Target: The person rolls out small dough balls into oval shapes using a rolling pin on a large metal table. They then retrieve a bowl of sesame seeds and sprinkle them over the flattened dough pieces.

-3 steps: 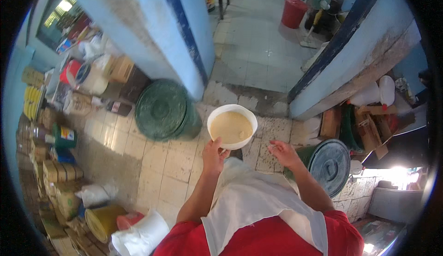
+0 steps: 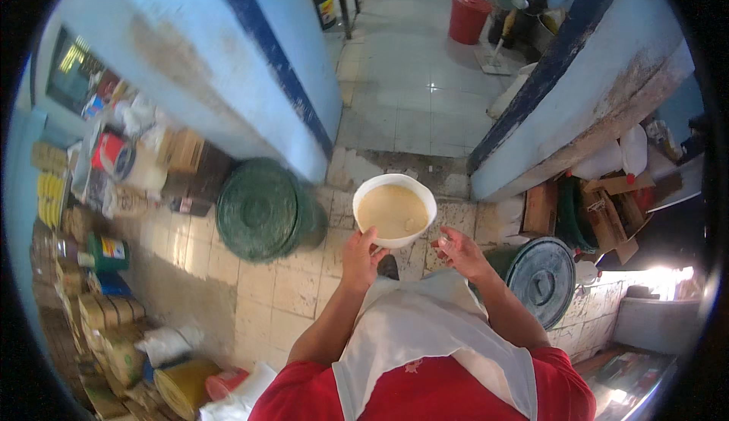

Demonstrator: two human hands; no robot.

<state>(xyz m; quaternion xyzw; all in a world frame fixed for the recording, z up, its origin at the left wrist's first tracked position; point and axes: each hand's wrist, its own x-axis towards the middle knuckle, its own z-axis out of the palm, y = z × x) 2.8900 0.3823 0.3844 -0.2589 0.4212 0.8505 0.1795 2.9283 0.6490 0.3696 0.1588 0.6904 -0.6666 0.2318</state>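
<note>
A white bowl (image 2: 430,207) with pale beige liquid inside is in front of my apron, near the middle of the view. My left hand (image 2: 360,258) grips its near left rim, thumb on top and fingers underneath. Just right of the bowl is my right hand (image 2: 460,252), apart from it, with loosely bent fingers and the thumb and forefinger spread. A tiny pale spot shows at its fingertips, too small to make out.
Left of the bowl stands a lidded green barrel (image 2: 258,210); another lidded barrel (image 2: 541,283) stands at my right. Ahead, a raised threshold (image 2: 410,164) crosses the doorway between blue pillars. Boxes (image 2: 110,311) and sacks line the left side. A red bucket (image 2: 468,18) stands beyond the doorway.
The bowl and my left hand have shifted slightly right, and my right hand is nearer the bowl. The view has turned a little.
</note>
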